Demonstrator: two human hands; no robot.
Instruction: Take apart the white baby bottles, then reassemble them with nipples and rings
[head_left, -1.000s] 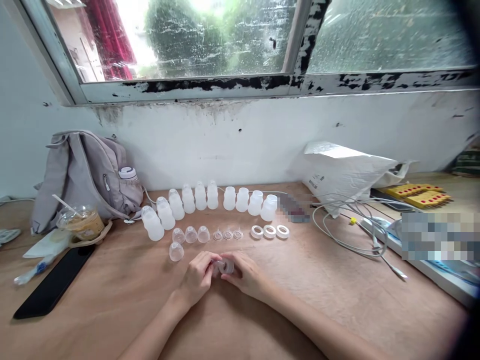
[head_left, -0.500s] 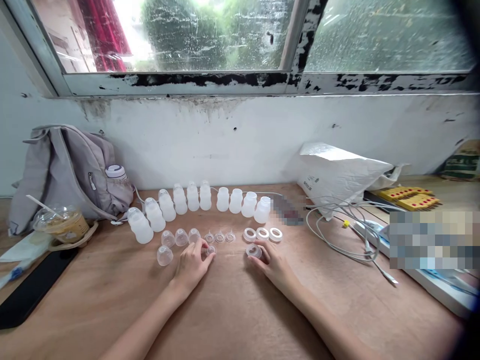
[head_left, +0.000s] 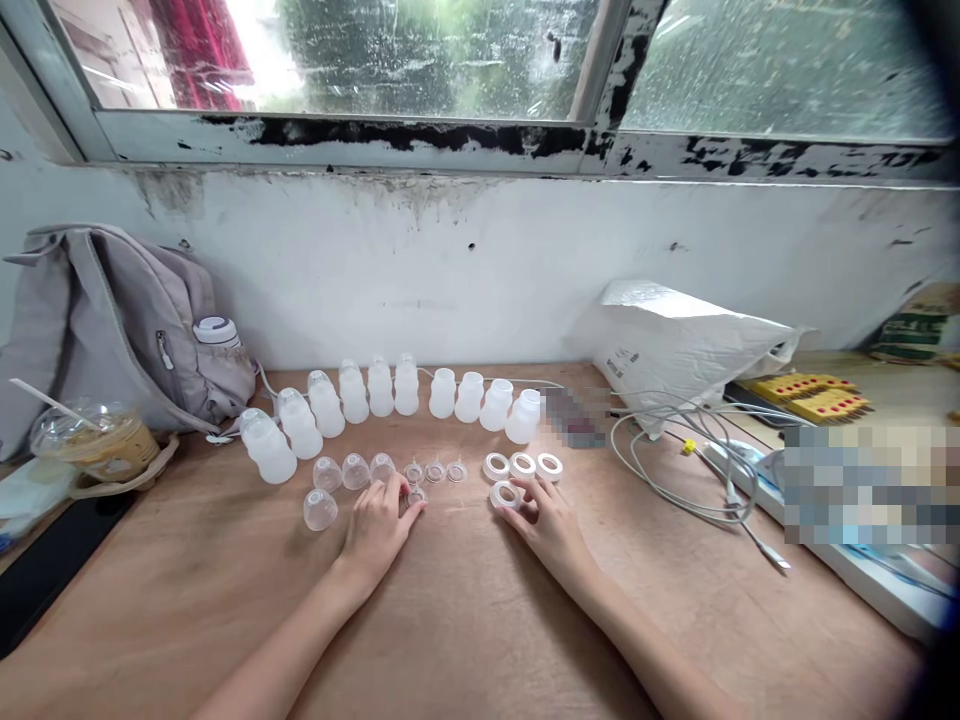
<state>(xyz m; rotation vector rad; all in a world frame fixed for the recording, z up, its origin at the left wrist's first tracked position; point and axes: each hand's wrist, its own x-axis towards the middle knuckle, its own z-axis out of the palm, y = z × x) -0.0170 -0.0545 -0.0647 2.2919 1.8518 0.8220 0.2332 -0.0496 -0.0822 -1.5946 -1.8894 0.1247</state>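
Okay, step in hand looked like setting parts down by kind, both hands at once, in front of the bottle row (head_left: 406, 388). Left hand (head_left: 375, 522) had thumb and forefinger closed on a clear teat (head_left: 417, 495), in front of the row's middle, just on the near side of three loose teats (head_left: 435, 474). Right hand (head_left: 553, 524) had thumb and forefinger clamped on a white ring (head_left: 496, 498), in front of the row's right end, just on the near side of three other rings (head_left: 523, 474). Couldn't tell how firm either pinch was; both parts looked to be on or very near the tabletop (head_left: 465, 610). Four domed caps (head_left: 355, 472) sat in front of the row's left half. My read: next move called for spreading both pinches and lifting clear without nudging neighbours; teat probably the fussier one, being light and crowded. Diff vs a second earlier: hands were together then, fingers meeting at one spot in front of the row; at this point they were well apart, teat and ring separate. Row, caps, three teats and three rings kept their order.
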